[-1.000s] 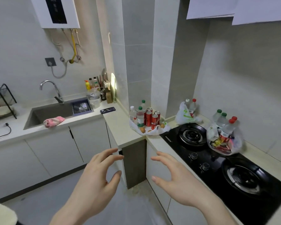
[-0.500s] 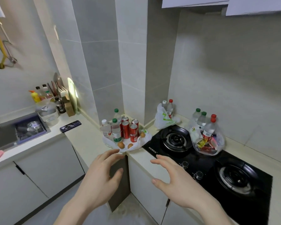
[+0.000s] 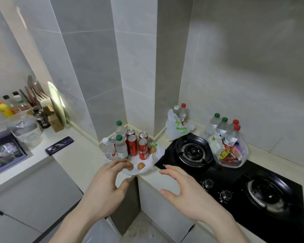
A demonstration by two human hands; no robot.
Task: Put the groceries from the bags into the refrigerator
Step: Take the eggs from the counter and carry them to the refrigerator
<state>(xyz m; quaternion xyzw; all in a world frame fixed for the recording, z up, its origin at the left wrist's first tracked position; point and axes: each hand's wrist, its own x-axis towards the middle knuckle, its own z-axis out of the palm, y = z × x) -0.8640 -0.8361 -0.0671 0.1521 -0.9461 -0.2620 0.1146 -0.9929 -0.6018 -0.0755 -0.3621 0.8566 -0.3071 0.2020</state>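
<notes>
Three bags [image 3: 178, 128] sit on the counter. Five red cans [image 3: 142, 149] stand together. Nine water bottles [image 3: 121, 146] show: three by the cans, two in the white bag, four in the clear one. Three eggs [image 3: 141, 166] are visible. The stove has two burners [image 3: 193, 151].

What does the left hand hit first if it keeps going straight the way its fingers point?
Probably the brown egg at the front edge of the flattened white bag: the left hand has its fingertips right by it. Depth is unclear, so contact can't be confirmed.
</notes>
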